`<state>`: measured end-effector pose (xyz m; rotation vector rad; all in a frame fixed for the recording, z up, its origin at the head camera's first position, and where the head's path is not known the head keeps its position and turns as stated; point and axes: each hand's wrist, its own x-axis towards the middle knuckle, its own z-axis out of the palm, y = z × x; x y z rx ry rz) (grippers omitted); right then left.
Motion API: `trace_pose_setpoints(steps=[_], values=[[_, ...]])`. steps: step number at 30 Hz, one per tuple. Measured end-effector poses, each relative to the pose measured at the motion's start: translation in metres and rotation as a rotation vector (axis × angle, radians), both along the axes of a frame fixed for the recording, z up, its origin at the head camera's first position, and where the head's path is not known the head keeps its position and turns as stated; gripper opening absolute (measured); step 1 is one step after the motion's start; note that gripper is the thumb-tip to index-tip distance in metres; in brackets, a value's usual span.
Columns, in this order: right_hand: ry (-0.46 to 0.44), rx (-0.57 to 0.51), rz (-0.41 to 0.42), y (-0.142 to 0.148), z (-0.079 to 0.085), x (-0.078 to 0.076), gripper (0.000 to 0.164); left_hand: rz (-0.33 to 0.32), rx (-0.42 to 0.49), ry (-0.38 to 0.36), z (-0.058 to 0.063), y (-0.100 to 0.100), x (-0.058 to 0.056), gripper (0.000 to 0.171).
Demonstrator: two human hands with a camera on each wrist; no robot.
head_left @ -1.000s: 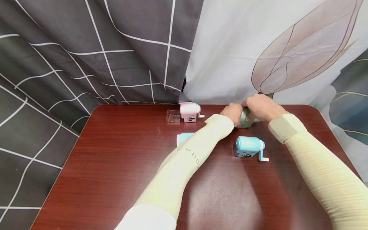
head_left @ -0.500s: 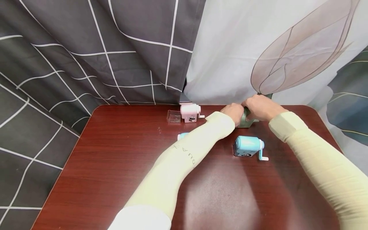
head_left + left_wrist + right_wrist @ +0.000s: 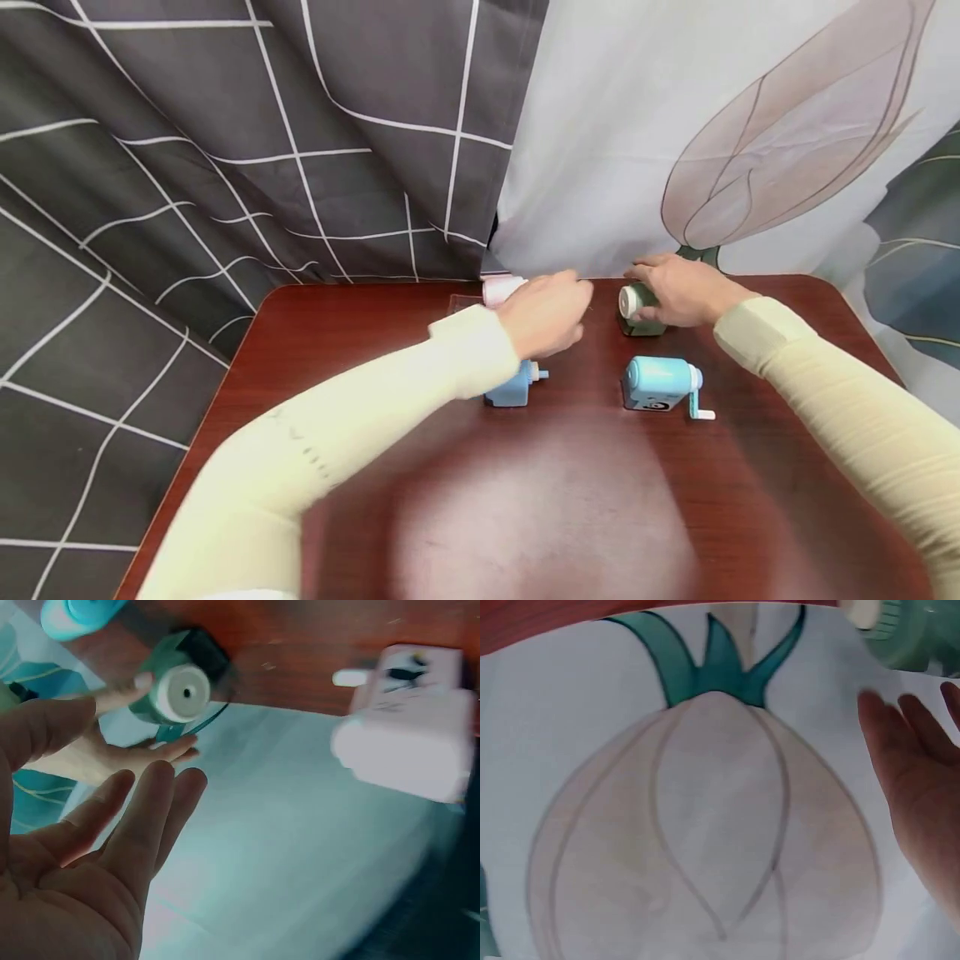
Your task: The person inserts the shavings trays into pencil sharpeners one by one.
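My left hand [image 3: 546, 312], fingers loosely extended and holding nothing, hangs over the table's back half. Its straight fingers also show in the left wrist view. In the head view it partly covers a pink pencil sharpener [image 3: 501, 289] and is above a second, blue sharpener [image 3: 510, 392]. At the back right, my right hand [image 3: 686, 287] is beside a green pencil sharpener [image 3: 647, 325] with a round white end. The left wrist view shows the right thumb by the green sharpener [image 3: 161, 664], the other fingers stretched out. The right wrist view shows those fingers [image 3: 889, 742] straight.
Another light-blue crank sharpener [image 3: 660, 379] stands in front of the green one, its handle to the right. A clear drawer [image 3: 465, 302] lies beside the pink sharpener, mostly hidden. Curtains [image 3: 600, 167] hang along the table's [image 3: 750, 467] back edge.
My left hand has let go of the green sharpener and moved left. The right hand's fingers have loosened and spread. The green sharpener's white end is uncovered, and more of the second blue sharpener shows.
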<state>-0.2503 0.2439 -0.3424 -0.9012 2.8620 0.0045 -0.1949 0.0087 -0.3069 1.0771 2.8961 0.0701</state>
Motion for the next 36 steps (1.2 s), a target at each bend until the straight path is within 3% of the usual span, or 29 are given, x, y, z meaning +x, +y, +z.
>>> trace_pose_setpoints(steps=[3, 7, 13, 17, 20, 24, 31, 36], values=[[0.056, -0.037, 0.046, -0.011, 0.001, 0.001, 0.058, 0.038, 0.075, -0.002, -0.006, -0.03, 0.011, 0.025], [0.097, -0.077, 0.09, -0.04, 0.005, 0.002, 0.055, 0.147, 0.229, -0.03, -0.025, -0.069, 0.012, 0.021], [0.073, -0.103, 0.125, -0.094, 0.003, 0.005, 0.051, 0.335, 0.346, -0.057, -0.063, -0.126, -0.001, 0.032], [0.077, -0.126, 0.182, -0.123, -0.002, 0.004, 0.044, 0.45, 0.361, -0.092, -0.078, -0.155, -0.012, 0.044], [0.102, -0.16, 0.213, -0.137, -0.006, 0.003, 0.033, 0.491, 0.33, -0.128, -0.085, -0.168, -0.021, 0.052], [0.117, -0.183, 0.214, -0.149, -0.009, -0.001, 0.023, 0.495, 0.293, -0.192, -0.091, -0.176, -0.032, 0.063], [0.09, -0.167, 0.164, -0.157, -0.011, -0.012, 0.031, 0.417, 0.309, -0.281, -0.104, -0.181, -0.054, 0.075], [0.085, -0.187, 0.118, -0.159, -0.016, -0.019, 0.033, 0.365, 0.333, -0.325, -0.104, -0.173, -0.064, 0.079]])
